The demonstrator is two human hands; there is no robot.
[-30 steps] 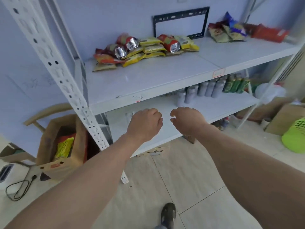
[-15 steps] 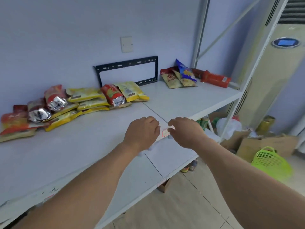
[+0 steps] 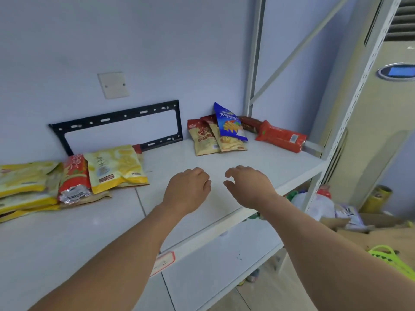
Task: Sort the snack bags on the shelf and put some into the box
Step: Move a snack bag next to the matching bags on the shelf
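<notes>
Both hands hover empty, fingers loosely curled, mid-frame over the shelf. The blue snack bag lies above them, nearer the right hand than the left hand.

Blue bag: "大波浪薯片"; rest illegible

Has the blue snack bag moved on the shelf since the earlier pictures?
No. The blue snack bag leans on the tan bags right of the black bracket, as before; only the camera shifted.
</notes>
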